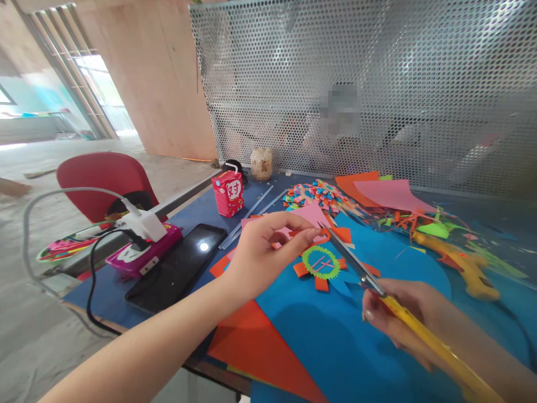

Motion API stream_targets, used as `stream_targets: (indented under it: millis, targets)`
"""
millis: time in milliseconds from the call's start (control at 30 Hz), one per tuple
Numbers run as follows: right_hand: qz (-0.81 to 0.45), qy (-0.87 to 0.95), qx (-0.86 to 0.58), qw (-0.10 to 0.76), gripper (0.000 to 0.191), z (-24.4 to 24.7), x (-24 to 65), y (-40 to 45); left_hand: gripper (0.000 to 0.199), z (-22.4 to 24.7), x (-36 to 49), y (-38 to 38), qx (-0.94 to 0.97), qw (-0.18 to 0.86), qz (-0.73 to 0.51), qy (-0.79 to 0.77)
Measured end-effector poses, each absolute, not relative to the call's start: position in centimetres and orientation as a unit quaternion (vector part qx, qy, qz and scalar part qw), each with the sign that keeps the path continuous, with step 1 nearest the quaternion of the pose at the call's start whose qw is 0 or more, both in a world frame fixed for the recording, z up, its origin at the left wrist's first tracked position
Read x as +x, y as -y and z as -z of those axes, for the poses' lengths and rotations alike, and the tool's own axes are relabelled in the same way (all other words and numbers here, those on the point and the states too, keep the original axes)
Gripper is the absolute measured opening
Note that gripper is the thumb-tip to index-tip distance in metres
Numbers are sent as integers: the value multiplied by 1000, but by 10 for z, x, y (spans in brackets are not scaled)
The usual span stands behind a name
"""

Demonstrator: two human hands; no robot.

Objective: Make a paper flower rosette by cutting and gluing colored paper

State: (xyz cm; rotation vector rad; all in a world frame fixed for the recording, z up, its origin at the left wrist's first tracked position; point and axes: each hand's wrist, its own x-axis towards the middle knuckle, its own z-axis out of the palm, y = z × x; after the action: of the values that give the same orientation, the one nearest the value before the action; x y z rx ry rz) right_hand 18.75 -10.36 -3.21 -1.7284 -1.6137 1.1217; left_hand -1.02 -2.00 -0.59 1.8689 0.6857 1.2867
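Note:
My left hand [268,246] is closed in a pinch above the blue paper, with what looks like a small orange paper strip [324,237] at the fingertips. Yellow-handled scissors [356,266] are in my right hand [403,313], their metal tips close to my left fingertips. Below both hands lies a paper flower [321,263] with a green zigzag-edged ring, pink strips in its middle and orange loops around it. It rests on a large blue paper sheet [327,341]. An orange sheet [260,352] lies at the near edge.
On the left are a phone [176,268], a purple power strip [146,252] with chargers and cables, and a red drink carton [227,193]. Clear sticks [247,218] lie behind. A yellow glue gun [461,263], paper scraps [436,224] and frilled paper flowers [314,196] are at the right and back.

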Motion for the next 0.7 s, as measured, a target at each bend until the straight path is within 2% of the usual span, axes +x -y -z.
stream_targets:
  millis: [500, 700]
  targets:
    - [-395, 607, -640, 257, 28, 34, 186, 106, 22, 8, -12, 15, 680, 403, -529, -310]
    - [-384, 622, -628, 267, 31, 41, 189, 105, 20, 10, -12, 13, 678, 420, -523, -300]
